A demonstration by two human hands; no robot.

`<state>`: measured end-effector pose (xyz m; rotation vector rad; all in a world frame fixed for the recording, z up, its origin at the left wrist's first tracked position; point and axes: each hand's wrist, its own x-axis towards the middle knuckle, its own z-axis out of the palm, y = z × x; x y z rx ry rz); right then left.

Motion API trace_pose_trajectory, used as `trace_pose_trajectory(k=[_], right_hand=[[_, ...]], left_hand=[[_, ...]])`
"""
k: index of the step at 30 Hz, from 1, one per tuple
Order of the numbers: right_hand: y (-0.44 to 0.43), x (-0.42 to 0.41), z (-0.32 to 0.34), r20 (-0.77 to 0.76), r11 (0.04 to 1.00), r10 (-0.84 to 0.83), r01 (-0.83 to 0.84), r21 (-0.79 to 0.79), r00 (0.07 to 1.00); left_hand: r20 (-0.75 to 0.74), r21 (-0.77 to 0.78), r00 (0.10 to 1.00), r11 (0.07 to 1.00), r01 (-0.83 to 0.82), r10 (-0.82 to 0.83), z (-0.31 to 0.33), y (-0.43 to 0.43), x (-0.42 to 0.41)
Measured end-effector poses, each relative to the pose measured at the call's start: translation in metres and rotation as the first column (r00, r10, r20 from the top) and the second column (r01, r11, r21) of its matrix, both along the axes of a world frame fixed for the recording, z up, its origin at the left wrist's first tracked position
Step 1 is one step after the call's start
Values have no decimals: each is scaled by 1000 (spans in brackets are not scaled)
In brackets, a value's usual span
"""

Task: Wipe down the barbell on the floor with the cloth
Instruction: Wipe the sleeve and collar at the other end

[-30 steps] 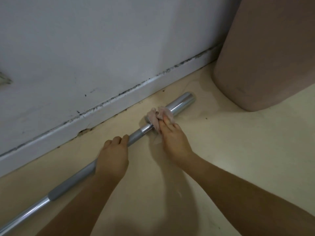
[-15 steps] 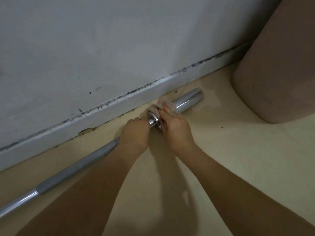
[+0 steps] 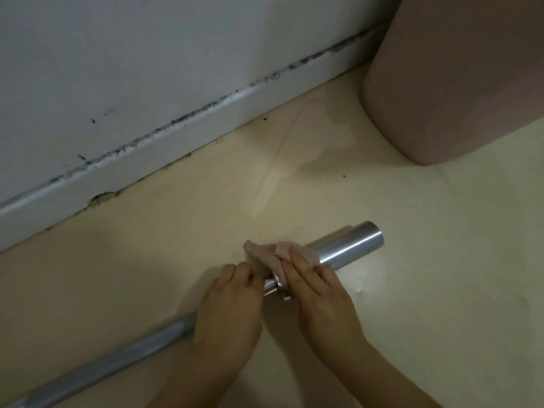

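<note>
A silver barbell (image 3: 350, 248) lies slantwise on the cream floor, its thick sleeve end pointing up and right and its thin shaft running down to the lower left corner. A small pale pink cloth (image 3: 272, 253) is draped over the sleeve next to the collar. My right hand (image 3: 321, 293) lies on the cloth and presses it against the sleeve with fingers stretched over it. My left hand (image 3: 229, 304) grips the shaft just left of the collar, fingers curled over the bar.
A white wall with a dirty skirting board (image 3: 176, 139) runs diagonally behind the bar. A large pinkish rounded object (image 3: 459, 78) stands at the upper right. A pale smear (image 3: 318, 134) marks the floor between bar and wall.
The bar now lies farther from the skirting board and lower in view. My left hand has slid up the shaft to the collar. My right hand stays on the cloth.
</note>
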<state>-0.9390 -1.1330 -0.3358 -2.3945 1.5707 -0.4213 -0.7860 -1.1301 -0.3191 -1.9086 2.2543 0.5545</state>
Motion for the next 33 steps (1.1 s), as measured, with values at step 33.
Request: trace_pose_trajectory(k=[33], right_hand=[[-69, -30, -6, -113, 975, -189, 200, 92, 975]], left_hand=[[-297, -95, 923, 954, -284, 245, 7, -31, -19]])
